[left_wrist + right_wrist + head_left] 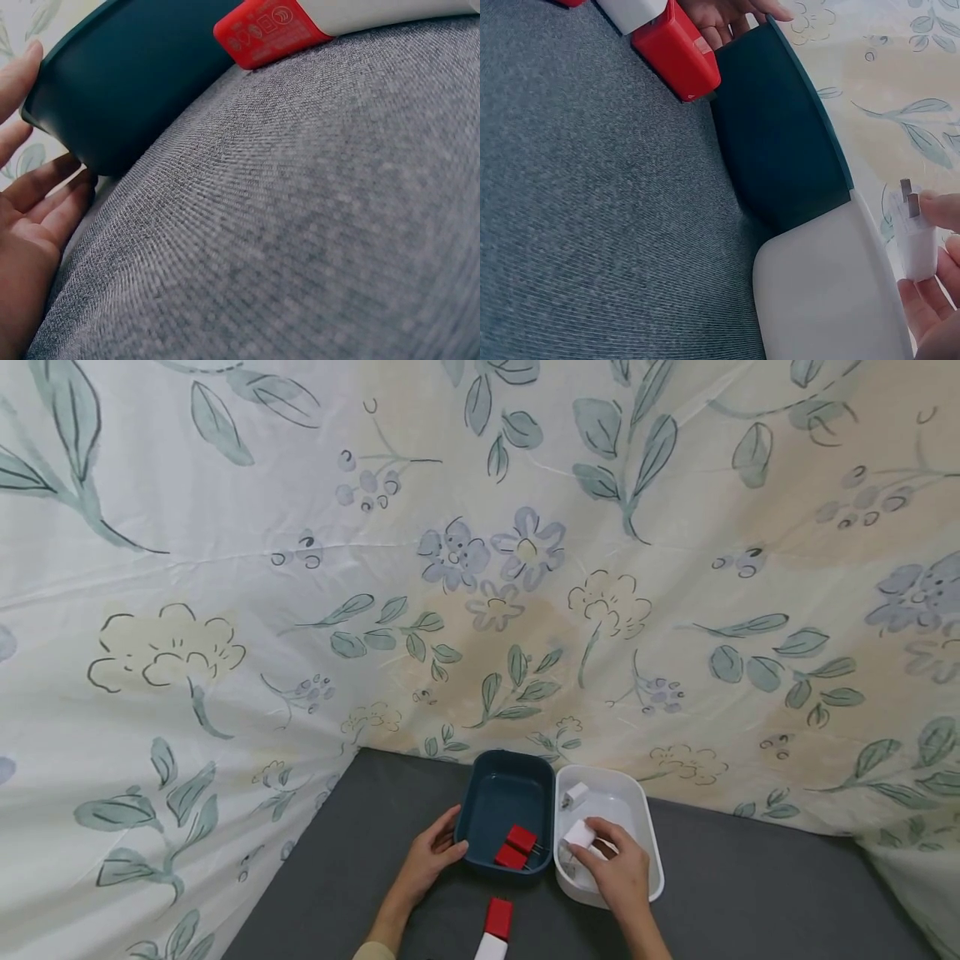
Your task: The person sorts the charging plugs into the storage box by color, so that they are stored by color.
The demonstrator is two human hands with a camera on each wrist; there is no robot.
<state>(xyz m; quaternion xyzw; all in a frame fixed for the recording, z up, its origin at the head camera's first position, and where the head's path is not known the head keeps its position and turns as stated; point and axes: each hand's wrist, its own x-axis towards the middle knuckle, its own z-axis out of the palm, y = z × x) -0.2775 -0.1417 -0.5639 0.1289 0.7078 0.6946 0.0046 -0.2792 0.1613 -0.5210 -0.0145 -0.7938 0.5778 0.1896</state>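
Observation:
My left hand (429, 860) holds the front left corner of a dark blue plastic box (510, 777), thumb near the rim and fingers along its outer side. Two red charger plugs (517, 847) lie in that box near its front. With its thumb and fingers, my right hand (624, 868) pinches a white charger plug (916, 244) over the white plastic box (651, 843); two flat metal prongs show in the right wrist view. Another white charger plug (576, 796) lies inside the white box at the back left. More white shapes there are partly hidden by my right hand.
The boxes stand side by side on a dark grey cloth-covered table (720, 893). In front of them lie a red charger plug (498, 917) and a white one (491, 947), end to end. A floral curtain (480, 677) hangs right behind the boxes.

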